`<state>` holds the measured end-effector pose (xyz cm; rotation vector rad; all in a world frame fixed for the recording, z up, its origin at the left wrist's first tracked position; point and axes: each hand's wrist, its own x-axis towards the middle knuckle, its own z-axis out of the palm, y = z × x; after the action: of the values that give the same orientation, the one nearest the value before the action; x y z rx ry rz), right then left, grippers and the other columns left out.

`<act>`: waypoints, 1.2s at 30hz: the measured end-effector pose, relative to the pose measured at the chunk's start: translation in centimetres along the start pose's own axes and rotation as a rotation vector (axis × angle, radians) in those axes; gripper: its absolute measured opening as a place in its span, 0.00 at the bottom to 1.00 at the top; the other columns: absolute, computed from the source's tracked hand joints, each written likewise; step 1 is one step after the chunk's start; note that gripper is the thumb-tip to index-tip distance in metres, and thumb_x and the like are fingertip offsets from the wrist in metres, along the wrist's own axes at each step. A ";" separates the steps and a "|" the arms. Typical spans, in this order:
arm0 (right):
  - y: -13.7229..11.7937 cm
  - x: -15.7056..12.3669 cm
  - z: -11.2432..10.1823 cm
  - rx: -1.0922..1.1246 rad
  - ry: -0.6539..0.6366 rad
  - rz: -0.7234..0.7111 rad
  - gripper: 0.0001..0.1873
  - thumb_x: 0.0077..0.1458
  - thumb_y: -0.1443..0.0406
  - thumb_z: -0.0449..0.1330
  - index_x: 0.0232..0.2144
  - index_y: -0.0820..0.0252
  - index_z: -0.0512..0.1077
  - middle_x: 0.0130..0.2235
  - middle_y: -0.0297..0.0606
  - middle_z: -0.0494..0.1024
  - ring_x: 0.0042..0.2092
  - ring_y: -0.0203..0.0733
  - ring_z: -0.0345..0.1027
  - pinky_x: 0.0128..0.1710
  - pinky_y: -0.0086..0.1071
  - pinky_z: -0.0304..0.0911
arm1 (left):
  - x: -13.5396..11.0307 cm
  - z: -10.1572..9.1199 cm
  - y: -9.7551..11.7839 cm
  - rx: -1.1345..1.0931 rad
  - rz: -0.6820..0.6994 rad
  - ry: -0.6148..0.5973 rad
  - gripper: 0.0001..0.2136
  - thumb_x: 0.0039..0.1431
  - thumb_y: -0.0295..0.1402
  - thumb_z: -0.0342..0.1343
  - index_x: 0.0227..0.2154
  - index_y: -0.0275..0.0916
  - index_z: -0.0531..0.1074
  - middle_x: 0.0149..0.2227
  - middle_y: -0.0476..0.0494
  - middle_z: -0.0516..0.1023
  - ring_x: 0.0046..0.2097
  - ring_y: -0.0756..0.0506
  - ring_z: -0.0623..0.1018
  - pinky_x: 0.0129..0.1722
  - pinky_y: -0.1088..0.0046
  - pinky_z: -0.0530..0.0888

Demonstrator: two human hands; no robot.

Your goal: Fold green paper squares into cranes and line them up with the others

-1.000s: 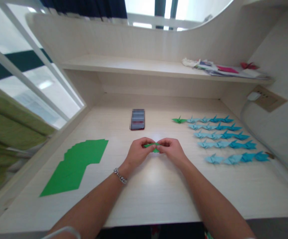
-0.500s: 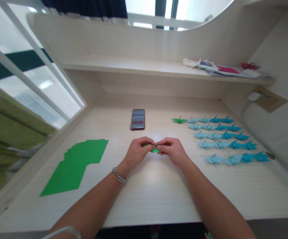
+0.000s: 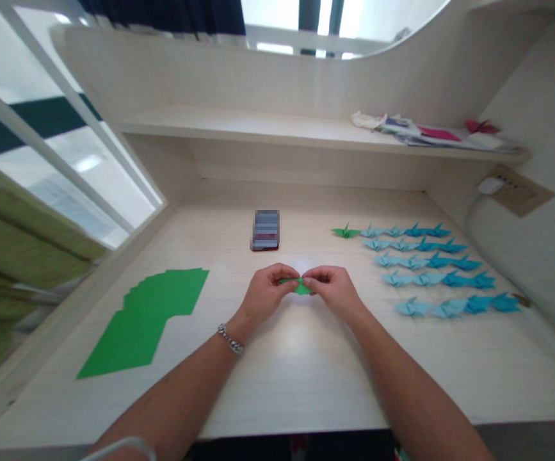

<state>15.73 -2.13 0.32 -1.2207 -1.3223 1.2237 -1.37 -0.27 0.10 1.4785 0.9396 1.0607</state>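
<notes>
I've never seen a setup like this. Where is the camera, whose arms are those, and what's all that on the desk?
There's no machine here, just a person's bare left hand and right hand. The camera is worn on that person's head, looking forward and down. Both hands pinch a small green paper piece; the fingers partly hide its shape. On the desk, overlapping green sheets lie at the left. Beyond the hands is a pixelated, phone-like object. At the right stand five rows of blue paper cranes, with one green paper crane at the farthest row's left end.
</notes>
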 end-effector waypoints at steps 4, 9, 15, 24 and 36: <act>0.1 -0.1 0.0 -0.089 0.022 -0.050 0.08 0.45 0.63 0.62 0.29 0.62 0.77 0.27 0.38 0.78 0.27 0.37 0.68 0.29 0.31 0.64 | 0.0 0.0 -0.1 -0.055 -0.006 0.000 0.07 0.47 0.29 0.61 0.32 0.35 0.74 0.33 0.43 0.78 0.35 0.46 0.78 0.38 0.70 0.74; 0.4 -0.1 0.2 -0.187 0.024 -0.094 0.08 0.47 0.64 0.60 0.31 0.62 0.76 0.29 0.38 0.78 0.30 0.38 0.70 0.32 0.31 0.64 | -0.1 0.1 -0.5 0.019 0.021 0.012 0.09 0.48 0.32 0.61 0.33 0.35 0.74 0.34 0.42 0.78 0.36 0.46 0.77 0.38 0.70 0.74; 0.1 -0.4 0.5 -0.362 0.030 -0.116 0.07 0.50 0.63 0.59 0.29 0.60 0.75 0.29 0.37 0.77 0.30 0.38 0.68 0.31 0.31 0.61 | -0.2 0.1 -0.6 0.075 0.047 0.052 0.08 0.49 0.32 0.61 0.32 0.35 0.73 0.32 0.42 0.78 0.34 0.47 0.77 0.36 0.71 0.74; 0.2 -0.5 0.5 -0.352 -0.055 -0.082 0.08 0.52 0.63 0.56 0.26 0.60 0.72 0.25 0.35 0.75 0.28 0.37 0.67 0.29 0.29 0.58 | -0.3 0.0 -0.5 0.060 0.017 0.060 0.07 0.46 0.29 0.61 0.30 0.35 0.72 0.28 0.45 0.77 0.30 0.49 0.76 0.33 0.73 0.73; 0.8 -0.1 0.0 -0.321 -0.035 -0.084 0.07 0.51 0.62 0.58 0.26 0.60 0.72 0.25 0.33 0.74 0.28 0.36 0.65 0.29 0.29 0.58 | 0.1 -0.3 -0.8 -0.028 -0.045 0.073 0.09 0.43 0.29 0.63 0.29 0.35 0.72 0.26 0.47 0.76 0.28 0.49 0.76 0.31 0.73 0.73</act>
<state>15.83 -2.17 -0.46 -1.3540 -1.6247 1.0030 -1.61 0.02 -0.68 1.3976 1.0012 1.0963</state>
